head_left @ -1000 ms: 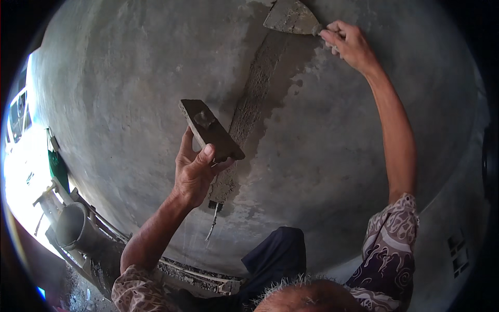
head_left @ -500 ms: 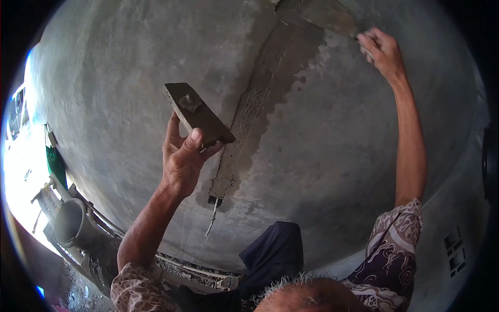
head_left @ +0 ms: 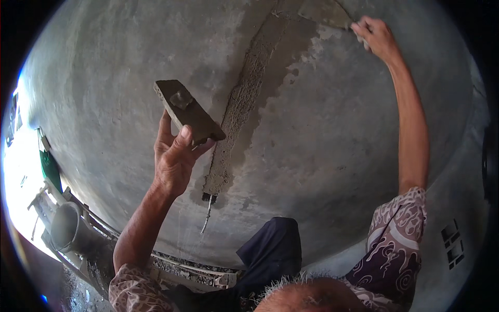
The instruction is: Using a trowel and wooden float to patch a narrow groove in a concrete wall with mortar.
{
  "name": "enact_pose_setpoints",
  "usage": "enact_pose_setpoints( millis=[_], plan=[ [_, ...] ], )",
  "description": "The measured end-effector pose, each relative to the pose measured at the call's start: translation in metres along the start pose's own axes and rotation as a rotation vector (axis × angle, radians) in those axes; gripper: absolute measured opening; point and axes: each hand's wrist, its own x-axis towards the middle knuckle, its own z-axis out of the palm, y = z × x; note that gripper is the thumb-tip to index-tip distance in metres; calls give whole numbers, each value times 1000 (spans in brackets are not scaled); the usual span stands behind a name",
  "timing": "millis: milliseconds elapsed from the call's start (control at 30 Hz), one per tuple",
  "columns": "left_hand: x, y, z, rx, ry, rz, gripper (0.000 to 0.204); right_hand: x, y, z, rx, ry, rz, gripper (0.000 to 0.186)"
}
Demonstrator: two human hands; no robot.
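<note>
My left hand (head_left: 174, 161) grips a flat, slab-like board (head_left: 200, 120) from below, thumb along its near edge. A small wet-looking lump (head_left: 181, 99) sits on the board's upper face. High on the right, my right hand (head_left: 377, 37) is closed round the handle of a trowel (head_left: 327, 13). The trowel's blade lies at or close to the grey wall (head_left: 322, 135), beside the upper end of a long rough mortar strip (head_left: 244, 93). A damp dark margin borders the strip. From the strip's lower end a pale cable (head_left: 207, 216) sticks out of a dark hole.
At lower left stands a grey bucket-like container (head_left: 66, 227) beside a frame, with something green (head_left: 50, 166) hanging above. My bent knee (head_left: 275, 239) is close to the wall's foot. Dark block-shaped openings (head_left: 452, 244) show at far right.
The view has shifted a little, with the wall strip appearing farther left. My right hand and the trowel sit slightly higher in the picture. Both hands keep their holds.
</note>
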Motion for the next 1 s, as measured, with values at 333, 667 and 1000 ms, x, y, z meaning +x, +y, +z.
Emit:
enact_pose_setpoints(
  millis=[333, 667, 1000],
  plan=[
    [5, 12, 10, -74, 15, 12, 72, -31, -102, 64, 880, 254, 348, 27],
    [4, 17, 8, -24, 5, 1, 53, -147, -109, 90, 584, 111, 574, 25],
    [2, 20, 22, -54, -37, -4, 61, -48, -94, 61, 129, 310, -32, 33]
  ],
)
